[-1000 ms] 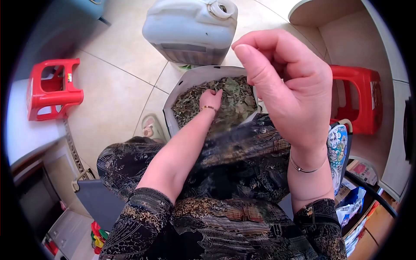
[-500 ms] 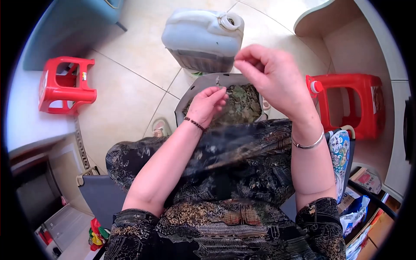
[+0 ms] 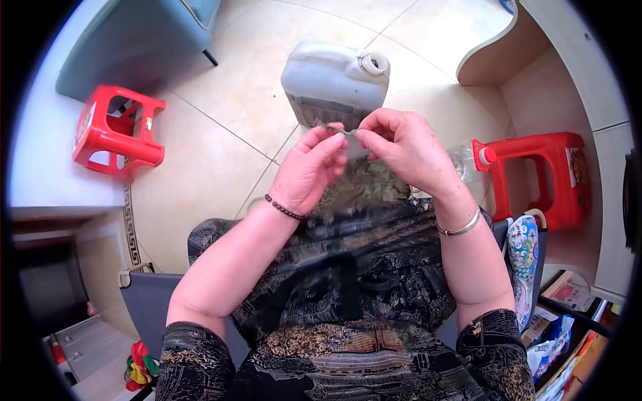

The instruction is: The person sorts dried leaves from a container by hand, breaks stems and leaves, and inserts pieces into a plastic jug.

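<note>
Both hands meet over a heap of dried leaves and stems (image 3: 364, 184), which looks blurred at my lap. Thumb and fingers of my left hand (image 3: 311, 167) are closed on a thin grey-green dried plant stem (image 3: 350, 132). My right hand (image 3: 414, 150) pinches the other end of that stem between thumb and forefinger. A leafy bit sticks out past the left fingertips. The container under the leaves is mostly hidden by my hands and lap. Just beyond the fingers stands a whitish plastic jerrycan (image 3: 328, 73) with an uncapped mouth.
A red plastic stool (image 3: 120, 137) stands on the tiled floor at left, near a blue-grey chair (image 3: 140, 47). To the right are a red jerrycan (image 3: 535, 144) with a handle and a clear plastic bottle (image 3: 463, 160). A curved wooden cabinet (image 3: 491, 57) borders the right side.
My right hand has come down and left to meet the left hand, and now pinches the stem too. The view has shifted slightly, with the jerrycan appearing lower and further right.
</note>
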Demonstrator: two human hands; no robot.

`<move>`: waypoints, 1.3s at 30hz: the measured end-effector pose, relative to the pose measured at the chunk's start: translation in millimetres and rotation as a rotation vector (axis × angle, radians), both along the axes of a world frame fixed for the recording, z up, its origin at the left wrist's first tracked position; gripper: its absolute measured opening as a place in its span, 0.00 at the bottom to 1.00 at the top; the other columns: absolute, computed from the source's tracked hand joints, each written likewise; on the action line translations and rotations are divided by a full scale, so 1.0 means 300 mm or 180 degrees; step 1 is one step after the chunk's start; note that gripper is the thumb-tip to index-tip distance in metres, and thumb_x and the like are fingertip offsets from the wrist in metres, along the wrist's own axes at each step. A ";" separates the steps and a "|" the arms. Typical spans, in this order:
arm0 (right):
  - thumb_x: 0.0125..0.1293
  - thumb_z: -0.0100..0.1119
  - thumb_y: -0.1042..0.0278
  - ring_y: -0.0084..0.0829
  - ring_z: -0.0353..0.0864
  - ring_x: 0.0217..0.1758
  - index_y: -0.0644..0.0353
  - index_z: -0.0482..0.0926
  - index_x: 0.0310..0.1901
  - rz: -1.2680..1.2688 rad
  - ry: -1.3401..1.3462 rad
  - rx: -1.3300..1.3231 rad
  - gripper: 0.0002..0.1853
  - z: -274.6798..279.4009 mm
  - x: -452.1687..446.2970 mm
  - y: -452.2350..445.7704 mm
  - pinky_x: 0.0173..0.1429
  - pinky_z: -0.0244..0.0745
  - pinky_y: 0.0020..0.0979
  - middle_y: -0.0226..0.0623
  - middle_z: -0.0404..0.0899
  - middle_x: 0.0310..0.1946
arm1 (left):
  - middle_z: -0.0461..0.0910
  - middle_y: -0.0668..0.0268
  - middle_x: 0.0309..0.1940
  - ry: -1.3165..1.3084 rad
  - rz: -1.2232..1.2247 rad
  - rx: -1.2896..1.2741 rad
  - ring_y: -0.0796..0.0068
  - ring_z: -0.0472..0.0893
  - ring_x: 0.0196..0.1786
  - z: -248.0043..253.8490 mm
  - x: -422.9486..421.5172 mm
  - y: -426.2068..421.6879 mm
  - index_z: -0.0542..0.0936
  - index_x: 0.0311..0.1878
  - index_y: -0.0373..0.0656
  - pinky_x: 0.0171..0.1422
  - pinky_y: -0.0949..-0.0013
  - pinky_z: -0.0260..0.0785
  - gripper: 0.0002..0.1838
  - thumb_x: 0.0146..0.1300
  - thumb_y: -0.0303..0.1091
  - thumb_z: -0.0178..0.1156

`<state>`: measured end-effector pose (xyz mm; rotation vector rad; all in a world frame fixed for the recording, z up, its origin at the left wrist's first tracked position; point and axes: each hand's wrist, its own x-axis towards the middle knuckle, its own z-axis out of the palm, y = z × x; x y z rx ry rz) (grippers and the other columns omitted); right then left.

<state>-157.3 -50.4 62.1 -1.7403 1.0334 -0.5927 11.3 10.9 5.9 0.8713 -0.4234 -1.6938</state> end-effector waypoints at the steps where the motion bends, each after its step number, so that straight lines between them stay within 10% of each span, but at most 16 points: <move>1: 0.60 0.58 0.69 0.24 0.77 0.25 0.68 0.79 0.34 0.0030 0.0109 -0.0088 0.09 -0.002 -0.007 -0.006 0.32 0.73 0.27 0.38 0.79 0.22 | 0.77 0.70 0.35 0.0028 -0.0014 -0.0004 0.80 0.75 0.35 0.011 0.000 -0.007 0.74 0.52 0.44 0.36 0.76 0.68 0.12 0.66 0.33 0.57; 15: 0.63 0.58 0.65 0.16 0.74 0.27 0.65 0.79 0.33 0.0403 -0.0451 0.1337 0.10 0.010 -0.018 -0.058 0.32 0.70 0.18 0.28 0.78 0.25 | 0.79 0.71 0.34 0.0294 -0.0342 0.0253 0.82 0.77 0.33 -0.008 0.026 -0.055 0.77 0.49 0.41 0.34 0.80 0.70 0.12 0.66 0.34 0.57; 31: 0.57 0.58 0.68 0.33 0.80 0.27 0.64 0.80 0.32 -0.0012 0.0807 -0.0498 0.07 -0.050 0.018 -0.025 0.34 0.74 0.31 0.42 0.80 0.24 | 0.79 0.64 0.42 -0.0351 -0.0445 0.0078 0.78 0.78 0.42 -0.035 0.005 -0.007 0.73 0.57 0.34 0.51 0.74 0.74 0.16 0.66 0.27 0.54; 39: 0.56 0.58 0.68 0.45 0.81 0.31 0.62 0.81 0.32 0.0648 0.1042 -0.0643 0.07 -0.070 0.025 0.005 0.37 0.75 0.37 0.46 0.80 0.26 | 0.81 0.65 0.34 -0.1158 -0.0688 0.0348 0.80 0.80 0.33 -0.028 -0.021 0.000 0.72 0.57 0.35 0.41 0.78 0.75 0.21 0.60 0.24 0.60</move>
